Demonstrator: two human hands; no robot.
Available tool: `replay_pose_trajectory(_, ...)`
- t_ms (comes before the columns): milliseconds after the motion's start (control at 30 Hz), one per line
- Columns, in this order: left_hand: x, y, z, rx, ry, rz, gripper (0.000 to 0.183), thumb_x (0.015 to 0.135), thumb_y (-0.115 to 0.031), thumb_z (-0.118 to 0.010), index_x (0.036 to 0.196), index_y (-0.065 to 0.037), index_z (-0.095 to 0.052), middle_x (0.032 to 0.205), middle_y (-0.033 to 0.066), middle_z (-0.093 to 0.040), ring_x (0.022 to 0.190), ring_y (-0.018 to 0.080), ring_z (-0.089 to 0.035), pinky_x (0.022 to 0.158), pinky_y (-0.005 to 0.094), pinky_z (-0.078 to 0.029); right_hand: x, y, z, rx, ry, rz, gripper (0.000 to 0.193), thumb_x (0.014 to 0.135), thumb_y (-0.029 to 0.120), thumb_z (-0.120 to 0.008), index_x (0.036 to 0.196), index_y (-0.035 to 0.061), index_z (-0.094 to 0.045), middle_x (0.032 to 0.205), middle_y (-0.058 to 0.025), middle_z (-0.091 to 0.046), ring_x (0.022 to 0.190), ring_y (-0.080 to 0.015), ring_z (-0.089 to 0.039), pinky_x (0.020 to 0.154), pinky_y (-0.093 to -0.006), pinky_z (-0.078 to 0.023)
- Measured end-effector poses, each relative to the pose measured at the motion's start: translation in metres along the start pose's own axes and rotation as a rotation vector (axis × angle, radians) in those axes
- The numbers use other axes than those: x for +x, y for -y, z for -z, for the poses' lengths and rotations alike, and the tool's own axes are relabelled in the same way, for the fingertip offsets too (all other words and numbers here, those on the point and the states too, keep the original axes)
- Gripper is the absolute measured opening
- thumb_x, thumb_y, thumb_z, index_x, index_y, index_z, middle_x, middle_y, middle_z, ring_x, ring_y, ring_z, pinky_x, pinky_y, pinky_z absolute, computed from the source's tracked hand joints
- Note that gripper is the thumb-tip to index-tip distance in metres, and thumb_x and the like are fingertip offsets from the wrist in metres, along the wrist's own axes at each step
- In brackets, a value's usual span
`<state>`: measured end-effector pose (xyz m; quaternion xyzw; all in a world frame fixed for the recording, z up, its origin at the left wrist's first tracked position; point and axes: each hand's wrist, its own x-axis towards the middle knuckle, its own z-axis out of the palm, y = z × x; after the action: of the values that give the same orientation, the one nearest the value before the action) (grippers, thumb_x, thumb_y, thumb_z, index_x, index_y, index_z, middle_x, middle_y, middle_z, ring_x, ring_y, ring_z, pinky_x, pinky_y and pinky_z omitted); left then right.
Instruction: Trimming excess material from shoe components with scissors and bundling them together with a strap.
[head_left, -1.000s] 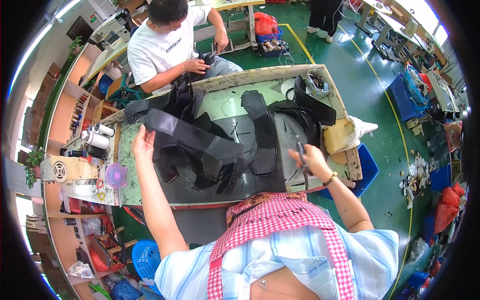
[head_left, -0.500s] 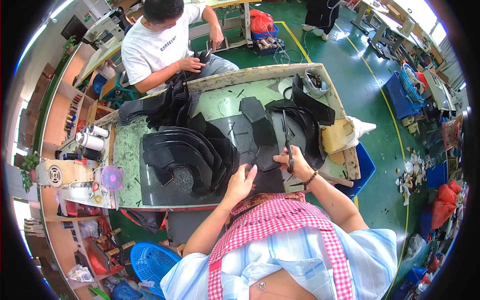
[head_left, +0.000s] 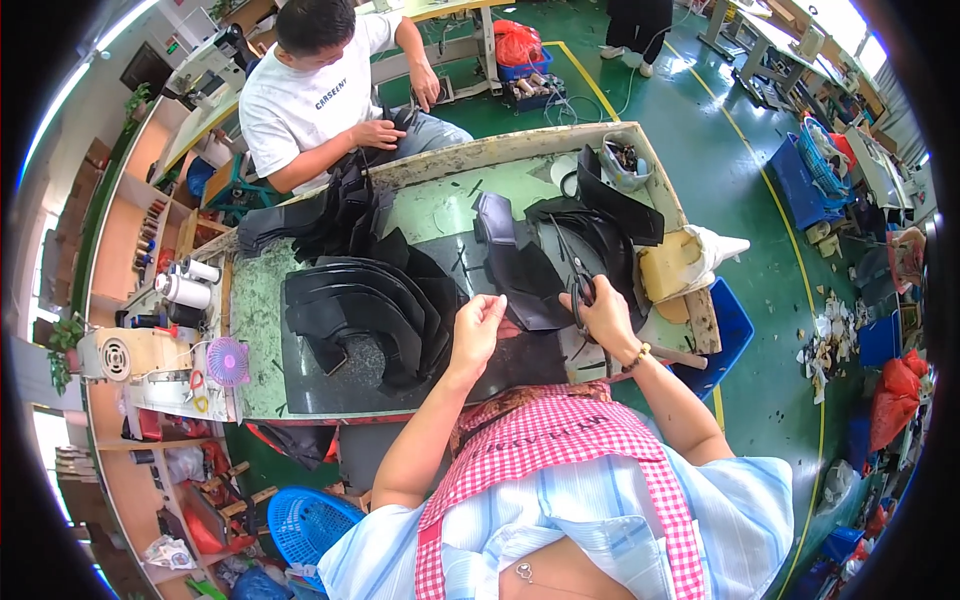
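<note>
My right hand [head_left: 606, 316] is closed round the handles of black scissors [head_left: 572, 262], whose blades point away from me along the right side of a long black leather-like piece [head_left: 515, 265]. At that piece's near left edge, my left hand [head_left: 478, 335] is closed in a pinch, its fingertips partly hidden. The piece is bent, and its surface catches the light. Left of it lies a fanned stack of curved black pieces [head_left: 365, 295]. More curved black pieces [head_left: 610, 235] lie to the right, beyond the scissors.
A raised wooden rim [head_left: 480, 153] borders the worktable. Another black stack [head_left: 325, 215] stands at the far left, near a seated co-worker [head_left: 320, 95]. A yellow block [head_left: 668, 270] and a plastic tub [head_left: 625, 165] are at the right. A purple fan [head_left: 228, 361] stands left; a blue basket [head_left: 305, 525] is below.
My left hand has risen a little away from me, its fingers now pinched together. The long black piece has tilted and shifted slightly left. The scissors have turned, their tips swinging left.
</note>
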<state>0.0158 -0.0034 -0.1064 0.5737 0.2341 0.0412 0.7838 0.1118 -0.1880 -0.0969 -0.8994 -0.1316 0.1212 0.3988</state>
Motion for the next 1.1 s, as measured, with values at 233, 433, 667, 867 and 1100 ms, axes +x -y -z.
replay_pose_trajectory(233, -0.007, -0.025, -0.02, -0.14, -0.112, -0.319, 0.013, 0.092, -0.016, -0.053, 0.09, -0.003, -0.056, 0.075, -0.0003, -0.061, 0.065, 0.0052, -0.056, 0.061, 0.0201, -0.049, -0.049, 0.038, 0.067, 0.996, 0.993, 0.149, 0.058, 0.081, 0.059, -0.053, 0.087, 0.0011, -0.052, 0.07, 0.0003, -0.051, 0.059, -0.0106, -0.049, 0.057, -0.0228, -0.041)
replay_pose_trajectory(433, 0.0, -0.043, -0.036, -0.194, -0.153, -0.447, 0.01, 0.091, -0.012, -0.054, 0.091, -0.002, -0.055, 0.074, 0.0007, -0.06, 0.061, 0.0046, -0.053, 0.056, 0.0169, -0.042, -0.068, 0.044, 0.056, 0.952, 1.223, -0.038, 0.07, 0.087, 0.068, -0.02, 0.09, 0.0045, -0.048, 0.072, 0.0, -0.045, 0.059, -0.0088, -0.047, 0.059, -0.0206, -0.042)
replay_pose_trajectory(667, 0.001, -0.05, -0.034, -0.287, -0.126, -0.458, 0.01, 0.092, -0.011, -0.052, 0.092, -0.001, -0.054, 0.076, 0.0029, -0.062, 0.066, 0.0081, -0.059, 0.062, 0.0225, -0.051, -0.065, 0.041, 0.053, 1.03, 1.164, -0.166, 0.072, 0.087, 0.068, -0.014, 0.09, 0.0037, -0.047, 0.069, -0.0016, -0.044, 0.058, -0.0104, -0.045, 0.059, -0.0241, -0.044)
replay_pose_trajectory(867, -0.002, -0.049, -0.033, -0.269, -0.112, -0.466, 0.01, 0.092, -0.011, -0.052, 0.092, -0.001, -0.054, 0.077, 0.0047, -0.063, 0.067, 0.0103, -0.061, 0.064, 0.0253, -0.054, -0.064, 0.045, 0.057, 0.992, 1.148, -0.188, 0.07, 0.087, 0.068, -0.016, 0.09, 0.005, -0.046, 0.067, -0.001, -0.042, 0.055, -0.0105, -0.042, 0.055, -0.0242, -0.041)
replay_pose_trajectory(1100, -0.006, -0.046, -0.03, -0.289, -0.1, -0.449, 0.01, 0.092, -0.011, -0.052, 0.092, -0.002, -0.054, 0.078, 0.0048, -0.063, 0.067, 0.011, -0.062, 0.064, 0.0251, -0.054, -0.063, 0.045, 0.061, 0.885, 1.113, -0.278, 0.061, 0.088, 0.066, -0.025, 0.078, 0.0084, -0.043, 0.055, 0.004, -0.034, 0.043, -0.0052, -0.032, 0.039, -0.0208, -0.03)
